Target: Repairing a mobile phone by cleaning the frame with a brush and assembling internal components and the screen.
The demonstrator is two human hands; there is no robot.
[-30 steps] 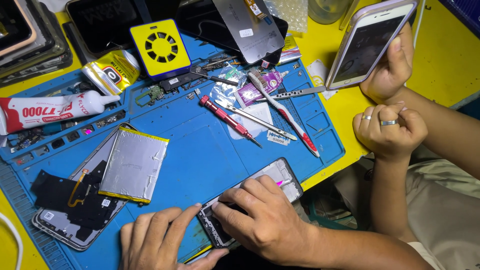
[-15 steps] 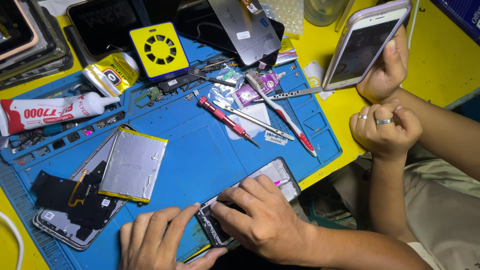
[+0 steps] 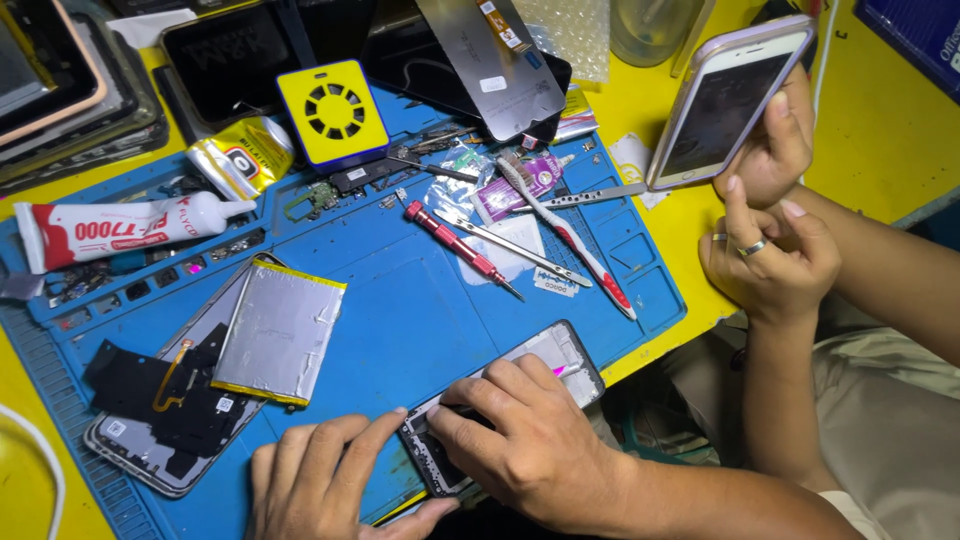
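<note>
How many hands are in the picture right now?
4. The person's left hand rests on the blue mat, their right hand presses an opened phone; another person's two hands are at right, one holding a phone.

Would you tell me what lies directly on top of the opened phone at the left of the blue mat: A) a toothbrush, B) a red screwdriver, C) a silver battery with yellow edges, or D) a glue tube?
C: the silver battery rests across the opened phone.

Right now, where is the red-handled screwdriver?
In the head view, the red-handled screwdriver lies mid-mat on the blue repair mat, beside the metal tweezers, right of the silver battery.
</note>
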